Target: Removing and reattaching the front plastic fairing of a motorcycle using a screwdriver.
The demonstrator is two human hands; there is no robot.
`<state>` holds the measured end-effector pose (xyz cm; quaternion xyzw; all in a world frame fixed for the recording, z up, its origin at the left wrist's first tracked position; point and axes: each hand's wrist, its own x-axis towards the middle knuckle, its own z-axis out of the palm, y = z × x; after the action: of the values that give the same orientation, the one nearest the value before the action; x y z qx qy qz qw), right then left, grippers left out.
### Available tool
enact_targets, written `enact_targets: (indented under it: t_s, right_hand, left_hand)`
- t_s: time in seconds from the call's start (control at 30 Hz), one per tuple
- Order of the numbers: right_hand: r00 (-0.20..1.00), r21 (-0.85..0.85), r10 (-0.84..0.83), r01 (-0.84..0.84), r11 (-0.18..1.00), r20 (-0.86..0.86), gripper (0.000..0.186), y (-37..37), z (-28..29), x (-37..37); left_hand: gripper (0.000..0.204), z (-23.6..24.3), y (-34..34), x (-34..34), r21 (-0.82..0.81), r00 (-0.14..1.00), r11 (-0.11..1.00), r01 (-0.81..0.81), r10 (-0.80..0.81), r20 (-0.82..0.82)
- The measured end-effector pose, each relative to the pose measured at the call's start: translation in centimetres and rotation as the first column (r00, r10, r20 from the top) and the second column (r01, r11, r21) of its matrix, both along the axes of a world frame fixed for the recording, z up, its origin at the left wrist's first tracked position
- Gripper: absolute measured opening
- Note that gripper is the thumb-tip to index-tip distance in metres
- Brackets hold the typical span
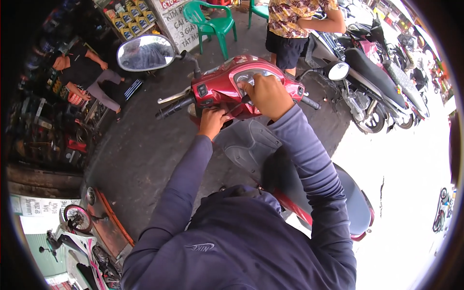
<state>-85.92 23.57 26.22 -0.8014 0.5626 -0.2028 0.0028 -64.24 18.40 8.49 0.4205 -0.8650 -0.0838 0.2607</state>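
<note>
A red motor scooter stands in front of me, with its glossy handlebar cover facing up. My left hand is at the cover's lower left edge, its fingers curled against the red plastic. Over the round instrument panel, my right hand is closed, thumb towards the left. What its fingers hold, if anything, is hidden; a small dark shape shows just under them. To the left of the cover are the black grip and the silver brake lever.
Mirrors stick out on both sides. A person in a patterned shirt stands beyond the handlebar; another in dark clothes sits at the left by shop shelves. A green chair is at the back, parked motorbikes at the right.
</note>
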Motion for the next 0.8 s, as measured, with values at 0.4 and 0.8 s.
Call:
enact_targets:
  t_s: [0.4,0.8]
  right_hand:
    - [0.859,-0.118,0.375,-0.357,0.927,0.348,0.037,0.4,1.5,-0.5]
    - [0.832,-0.163,0.453,-0.422,0.892,0.321,0.023,-0.3,3.2,0.1]
  left_hand:
    - [0.034,-1.5,0.5,0.7,-0.025,0.99,0.99,-0.14,0.14,-0.014]
    - [0.022,-1.1,0.2,-0.3,-0.037,0.978,0.985,-0.171,0.174,0.115]
